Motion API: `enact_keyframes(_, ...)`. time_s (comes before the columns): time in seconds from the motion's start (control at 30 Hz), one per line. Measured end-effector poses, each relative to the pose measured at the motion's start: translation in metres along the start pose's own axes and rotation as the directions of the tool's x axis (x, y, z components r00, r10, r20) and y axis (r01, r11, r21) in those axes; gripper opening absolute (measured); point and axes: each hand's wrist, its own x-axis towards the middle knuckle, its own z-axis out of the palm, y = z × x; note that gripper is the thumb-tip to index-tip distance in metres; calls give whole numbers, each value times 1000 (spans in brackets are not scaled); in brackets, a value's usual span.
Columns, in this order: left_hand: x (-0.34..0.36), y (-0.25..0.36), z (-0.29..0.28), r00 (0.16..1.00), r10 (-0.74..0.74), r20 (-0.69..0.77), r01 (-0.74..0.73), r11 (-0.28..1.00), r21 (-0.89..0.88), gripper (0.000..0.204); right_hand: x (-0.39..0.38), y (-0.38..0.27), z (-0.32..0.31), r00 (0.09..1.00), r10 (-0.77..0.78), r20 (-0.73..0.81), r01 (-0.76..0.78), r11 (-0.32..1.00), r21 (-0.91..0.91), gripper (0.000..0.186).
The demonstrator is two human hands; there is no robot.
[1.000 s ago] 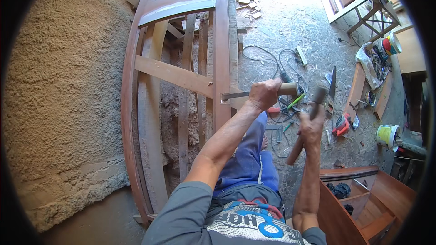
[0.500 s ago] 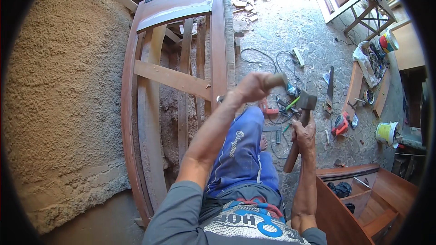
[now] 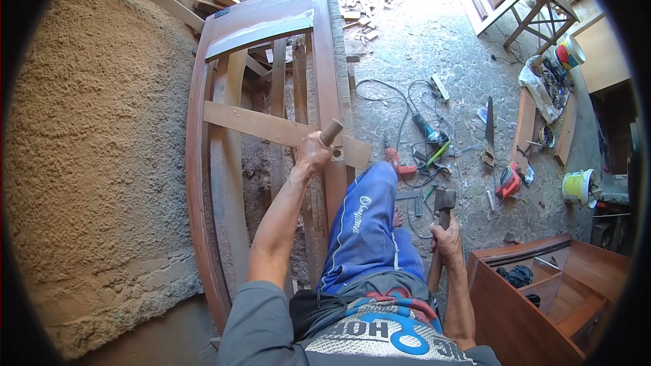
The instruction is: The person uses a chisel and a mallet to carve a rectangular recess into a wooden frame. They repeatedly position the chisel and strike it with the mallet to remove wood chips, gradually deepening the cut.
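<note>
A brown wooden door frame (image 3: 203, 129) stands on edge against a rough plaster wall. My left hand (image 3: 312, 154) grips a chisel with a wooden handle (image 3: 330, 132), its tip set against the frame's right upright near a crosspiece (image 3: 258, 125). My right hand (image 3: 447, 237) holds a hammer (image 3: 443, 202) by its wooden handle, lowered beside my right knee, away from the chisel. My leg in blue trousers (image 3: 363, 224) rests against the frame.
Power tools, cables (image 3: 400, 95), a handsaw (image 3: 489, 132) and scraps litter the concrete floor to the right. A wooden cabinet (image 3: 542, 291) stands at lower right, a white bucket (image 3: 578, 186) beyond it. Planks lean at the top left.
My right hand has dropped the hammer from beside the chisel down toward my knee. My left hand has shifted left and turned the chisel more upright against the frame.
</note>
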Motion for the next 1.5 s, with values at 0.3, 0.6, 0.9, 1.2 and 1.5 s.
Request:
enact_keyframes(0.3, -8, 67, -74, 969, 111, -220, -229, 738, -635, 31, -19, -5, -10, 1000, -4, -28, 3, 999, -36, 47)
enact_keyframes(0.6, -13, 106, -85, 821, 213, -529, -526, 644, -556, 36, -25, -21, 9, 996, -56, 71, 63, 993, -103, 45)
enact_keyframes(0.9, -10, 93, -50, 830, 182, -527, -538, 511, -670, 22, -34, -28, 13, 995, -48, 92, 60, 989, -137, 49)
enact_keyframes(1.2, -8, 84, -50, 812, 192, -551, -557, 533, -637, 21, -39, -38, 19, 995, -45, 86, 60, 980, -191, 46)
enact_keyframes(1.5, -10, 87, -62, 855, 101, -510, -508, 370, -778, 24, -37, -59, 27, 989, -56, 137, 87, 968, -236, 48)
